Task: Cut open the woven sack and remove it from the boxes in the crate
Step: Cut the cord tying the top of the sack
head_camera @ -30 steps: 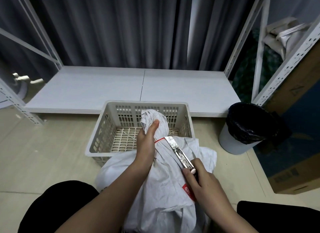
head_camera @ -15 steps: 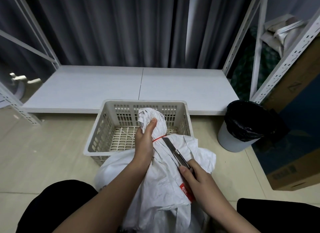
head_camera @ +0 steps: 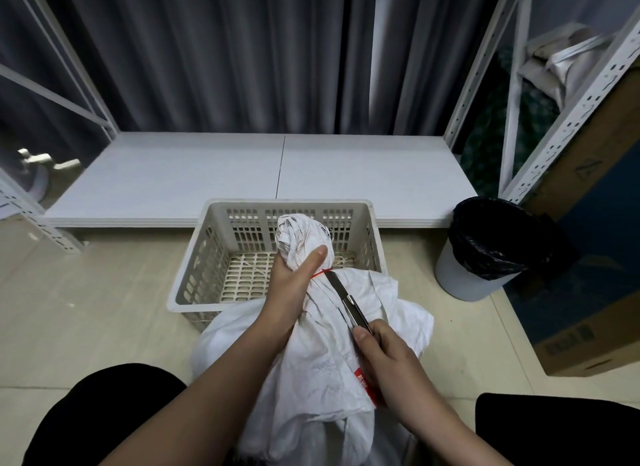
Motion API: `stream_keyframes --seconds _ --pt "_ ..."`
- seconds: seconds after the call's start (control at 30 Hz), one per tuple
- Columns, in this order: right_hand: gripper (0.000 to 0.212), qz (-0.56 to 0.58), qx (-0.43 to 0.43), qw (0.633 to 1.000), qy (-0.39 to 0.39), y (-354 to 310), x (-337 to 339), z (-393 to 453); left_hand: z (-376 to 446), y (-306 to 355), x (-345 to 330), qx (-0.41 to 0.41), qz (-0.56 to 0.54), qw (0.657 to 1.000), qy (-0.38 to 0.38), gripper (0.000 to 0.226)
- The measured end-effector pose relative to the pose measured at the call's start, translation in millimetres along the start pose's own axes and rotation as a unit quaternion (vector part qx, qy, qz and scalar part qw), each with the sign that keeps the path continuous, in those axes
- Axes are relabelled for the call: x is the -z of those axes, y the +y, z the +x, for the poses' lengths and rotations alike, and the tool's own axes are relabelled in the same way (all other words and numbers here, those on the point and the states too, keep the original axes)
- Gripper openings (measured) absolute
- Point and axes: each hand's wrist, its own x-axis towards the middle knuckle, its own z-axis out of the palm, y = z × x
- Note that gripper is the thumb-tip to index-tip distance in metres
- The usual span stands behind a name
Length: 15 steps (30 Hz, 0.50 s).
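1. Nearest the camera, the right hand was wrapped round the handle of a utility knife, its grip clamped tight on it and its thumb lying along the handle, likely to steer the blade.
2. The blade tip sat right at the red tie cinching the neck, so cutting the tie looked like the step in hand.
3. The left hand clutched the gathered neck of the woven sack, its grip clamped on the neck with the thumb pressing just above the tie, probably to keep the neck taut and steady for the cut.
4. The sack itself stood on the floor between the person's knees, its knotted top leaning over the near rim of the crate; no boxes were visible.
5. A red label on the sack carried white writing, too small to read.
6. Further off to the right stood a lined bin and a cardboard carton with unreadable printing; beyond the crate lay a low white shelf.
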Motion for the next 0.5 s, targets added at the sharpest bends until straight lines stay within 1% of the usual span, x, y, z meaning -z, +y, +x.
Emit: stream_keyframes --seconds 0.1,0.17,0.27,0.4,0.5 --pt "0.035 -0.019 0.023 0.999 0.021 0.9 -4.2 -4.1 -3.4 -0.3 0.9 -0.015 0.002 1.0 0.014 0.031" --pt "0.031 -0.047 0.045 0.997 0.039 0.6 -6.4 -6.3 -4.8 -0.9 0.0 -0.002 -0.012 1.0 0.02 0.029" --pt "0.026 -0.056 0.068 0.995 0.045 0.3 -11.0 -7.4 -3.5 0.1 -1.3 0.034 -0.037 0.998 0.028 0.027" --pt "0.025 -0.007 0.063 0.998 0.021 1.9 -15.1 -5.9 -3.4 0.6 -0.8 0.059 -0.048 0.996 0.046 0.032" --pt "0.026 0.044 0.043 0.998 0.002 2.6 -17.6 -6.9 -6.3 -0.1 -1.5 0.049 -0.056 0.996 0.043 0.029"
